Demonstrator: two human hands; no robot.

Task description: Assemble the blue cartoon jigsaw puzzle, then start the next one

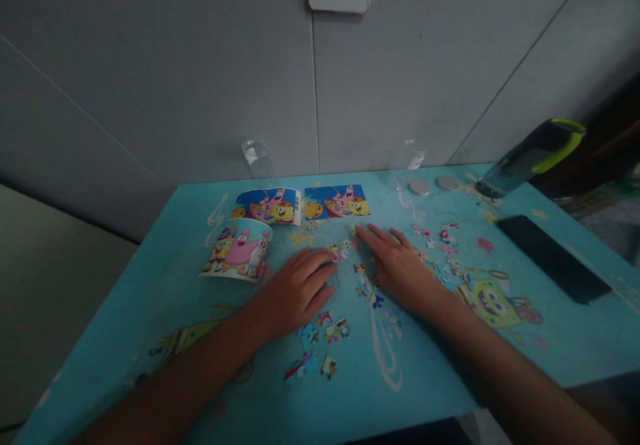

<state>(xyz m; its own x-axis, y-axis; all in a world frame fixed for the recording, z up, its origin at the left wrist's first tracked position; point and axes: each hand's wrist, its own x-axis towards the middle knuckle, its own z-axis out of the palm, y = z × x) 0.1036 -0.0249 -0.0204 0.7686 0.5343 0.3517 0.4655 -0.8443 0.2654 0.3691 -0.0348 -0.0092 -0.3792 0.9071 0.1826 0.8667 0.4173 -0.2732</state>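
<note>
**A:** both hands are flat and open, gripping nothing. The left hand point(296, 290) and right hand point(400, 266) rest palm-down on the loose puzzle pieces point(325, 338) scattered across the blue table point(150, 298)

**B:** containers?

**A:** the printed tin point(239, 249) lies tipped over, inside hidden. The clear tubes point(256, 158) at the back are too dim to read
</note>
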